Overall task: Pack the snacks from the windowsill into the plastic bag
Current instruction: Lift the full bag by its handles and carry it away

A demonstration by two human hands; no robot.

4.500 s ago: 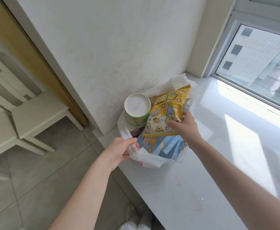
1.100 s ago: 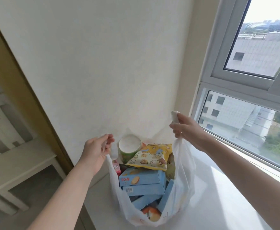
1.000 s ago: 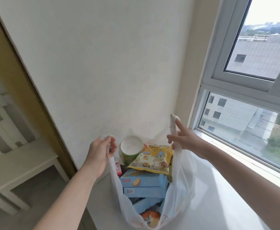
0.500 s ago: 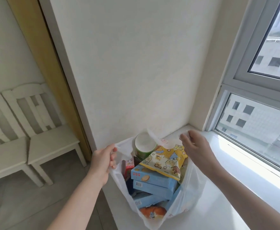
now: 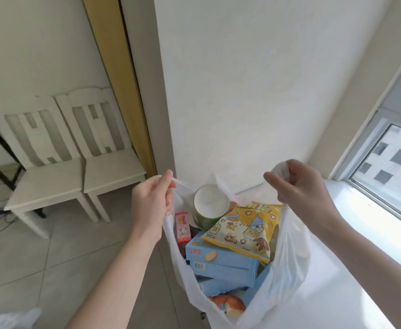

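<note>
Both handles are pinched: the left grip (image 5: pixel 150 203) curls round one loop, the right grip (image 5: pixel 299 186) round the other, holding the plastic bag (image 5: pixel 289 257) open at the windowsill (image 5: pixel 361 233) edge. Inside lie a green cup (image 5: pixel 210 205), a yellow snack pouch (image 5: pixel 244 229), stacked blue boxes (image 5: pixel 218 255) and a red packet (image 5: pixel 182 225). No loose snack shows on the visible sill, so packing looks essentially done; only closing or lifting seems left.

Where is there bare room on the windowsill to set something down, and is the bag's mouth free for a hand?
The windowsill is bare right of the plastic bag, up to the window frame. The bag's mouth is crowded: cup, yellow snack packet and blue boxes fill it.
</note>
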